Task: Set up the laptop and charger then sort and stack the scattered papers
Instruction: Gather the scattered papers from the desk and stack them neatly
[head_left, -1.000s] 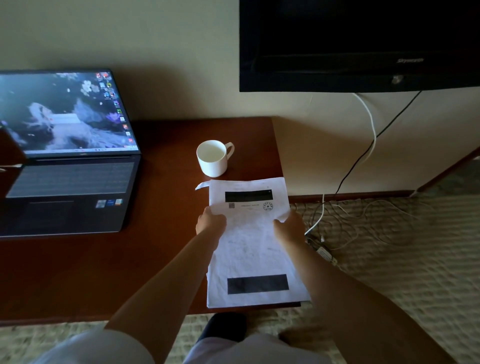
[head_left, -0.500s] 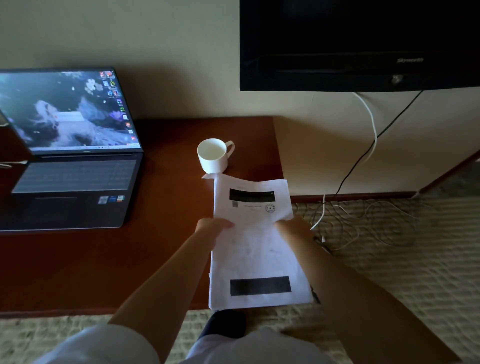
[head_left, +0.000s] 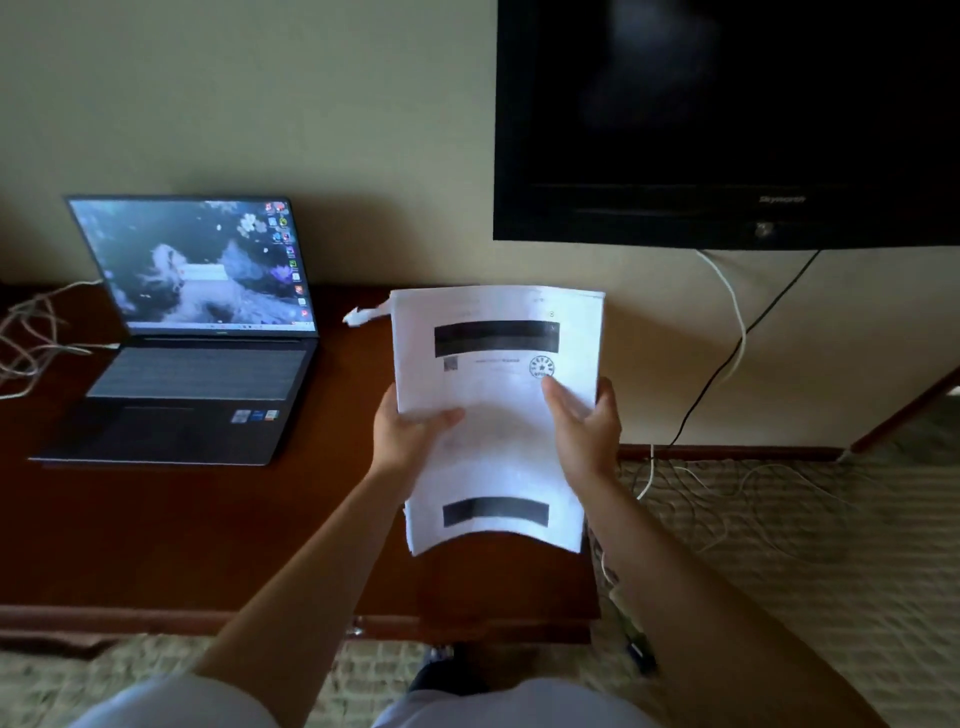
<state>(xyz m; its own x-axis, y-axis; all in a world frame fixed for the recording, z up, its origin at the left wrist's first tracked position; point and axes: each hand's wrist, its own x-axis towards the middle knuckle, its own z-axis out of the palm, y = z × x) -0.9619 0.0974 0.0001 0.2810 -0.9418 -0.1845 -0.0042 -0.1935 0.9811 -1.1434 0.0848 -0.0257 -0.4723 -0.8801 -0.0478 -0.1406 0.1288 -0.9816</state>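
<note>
Both hands grip the paper stack (head_left: 496, 415) up off the wooden desk (head_left: 182, 530): left hand (head_left: 410, 436) and right hand (head_left: 584, 431) clamp its sides, open laptop (head_left: 192, 332) sitting left.

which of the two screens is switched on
The laptop on the desk: its screen shows a lit desktop wallpaper with icons. The wall-mounted TV above and to its right is plain black.

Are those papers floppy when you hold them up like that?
Probably floppy: the stack of papers bows where its lower edge hangs past the left hand and right hand. It looks light, gripped only at the sides. A loose strip pokes out top left, so sheets may slip.
</note>
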